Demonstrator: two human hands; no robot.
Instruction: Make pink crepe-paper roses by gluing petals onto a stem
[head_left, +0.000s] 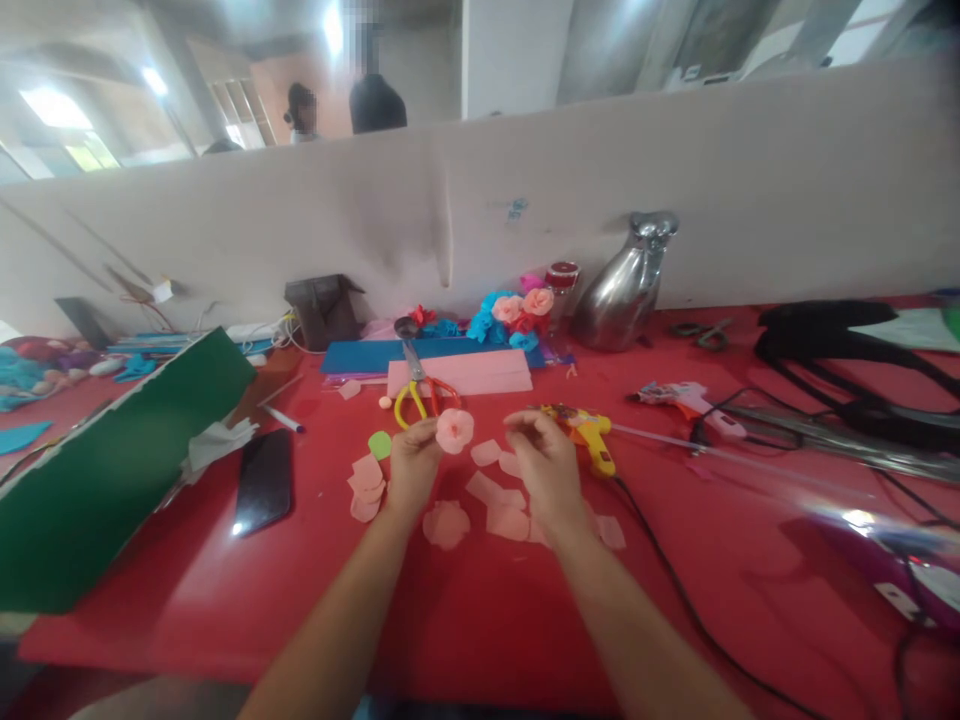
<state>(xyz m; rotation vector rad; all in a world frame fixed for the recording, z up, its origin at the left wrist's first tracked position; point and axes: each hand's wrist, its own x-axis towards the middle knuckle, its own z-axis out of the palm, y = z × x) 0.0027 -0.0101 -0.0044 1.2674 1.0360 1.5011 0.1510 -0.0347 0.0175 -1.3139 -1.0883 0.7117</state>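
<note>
Over the middle of the red tabletop (465, 650), I had both arms (345, 600) in the head view, reaching forward from the lower edge and angling slightly toward each other. The left hand (413, 465) held the pink paper flower (454, 431) pinched at its fingertips, the round bloom turned toward me. The right hand (550, 465) stood well apart from the left and off the flower, its fingers curled and their tips drawn toward the thumb; from my end I could not tell whether they gripped anything small. Loose pink petals (508, 521) lay scattered below and between the hands, with a bright green disc (380, 445) to the left. The yellow glue gun (596, 440) rested just beyond the right hand, and scissors (411, 405) with yellow and red handles lay behind the left. Farther left I saw a dark phone (264, 480) near a tilted green board (135, 470). Bunched paper flowers (517, 310) and a silver pitcher (621, 295) stood along a pale partition (360, 220), and over its top a person in dark clothing (377, 105) showed in the bright room.
</note>
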